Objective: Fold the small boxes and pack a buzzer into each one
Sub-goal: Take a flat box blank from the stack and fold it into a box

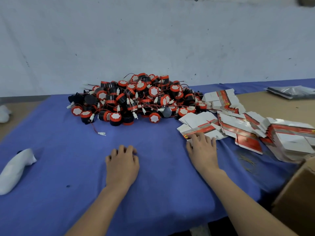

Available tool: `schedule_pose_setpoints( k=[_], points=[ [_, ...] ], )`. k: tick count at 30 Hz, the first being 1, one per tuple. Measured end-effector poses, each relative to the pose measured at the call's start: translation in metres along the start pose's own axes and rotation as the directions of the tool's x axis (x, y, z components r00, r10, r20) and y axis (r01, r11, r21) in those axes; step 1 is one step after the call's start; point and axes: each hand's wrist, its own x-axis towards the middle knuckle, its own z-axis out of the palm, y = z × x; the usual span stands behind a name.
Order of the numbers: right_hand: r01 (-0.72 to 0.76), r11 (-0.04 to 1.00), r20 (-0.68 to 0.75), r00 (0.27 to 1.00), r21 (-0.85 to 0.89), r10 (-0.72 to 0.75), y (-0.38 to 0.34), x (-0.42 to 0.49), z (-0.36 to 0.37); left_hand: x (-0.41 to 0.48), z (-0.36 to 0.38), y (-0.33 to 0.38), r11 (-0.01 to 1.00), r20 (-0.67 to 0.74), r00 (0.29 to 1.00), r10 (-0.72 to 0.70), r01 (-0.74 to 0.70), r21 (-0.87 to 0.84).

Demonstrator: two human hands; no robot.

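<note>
Head view, single frame.

Left hand point(121, 166): lies on the blue cloth point(59, 176) near the middle of the counter point(272, 106), fingers loosely curled, fingertips on the fabric. It grasps nothing.

Right hand point(202, 150): reaches forward and to the right, with its fingers spread and laid on top of the nearest flat box point(196, 131). I see contact from above only, no pinch or curl around the card, so I log it as released.

Buzzers point(136, 97): a heaped pile at the far middle of the cloth, against the wall point(153, 40). The bodies are black with red rims and white faces, and their red wires and white plugs are tangled through the pile. One plug on its wire point(101, 133) trails out toward the near side.

Flat boxes point(242, 126): unfolded, white with red print, fanned in overlapping stacks from the right edge of the buzzer pile toward the right side. None I can see is folded up.

Other items: white wrapped bundle point(15, 169) at left on the cloth; brown carton point(296, 198) at lower right; loose rubber bands point(247, 161) just beside it; clear plastic packet point(293, 91) at far right.
</note>
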Motion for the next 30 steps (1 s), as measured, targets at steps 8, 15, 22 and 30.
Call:
schedule_pose_setpoints(
  k=[8, 15, 22, 30],
  points=[
    [-0.117, 0.957, -0.245, 0.952, 0.267, 0.184, 0.008, -0.02, -0.016, 0.0, -0.002, -0.002, 1.0, 0.032, 0.999, -0.002, 0.001, 0.008],
    [0.033, 0.144, -0.113, 0.798, 0.989, 0.592, -0.026, -0.02, -0.062, -0.005, -0.01, 0.004, 0.957, -0.1, 0.985, 0.14, -0.16, -0.242],
    [-0.221, -0.244, 0.281, 0.926, 0.944, 0.252, -0.1, -0.037, -0.022, -0.013, -0.018, 0.006, 0.835, -0.164, 0.979, 0.118, -0.187, -0.518],
    [-0.143, 0.132, 0.124, 0.983, 0.981, 0.138, -0.108, -0.048, 0.002, -0.004, -0.015, -0.005, 0.631, -0.067, 0.983, -0.17, 0.056, -0.773]
  ],
)
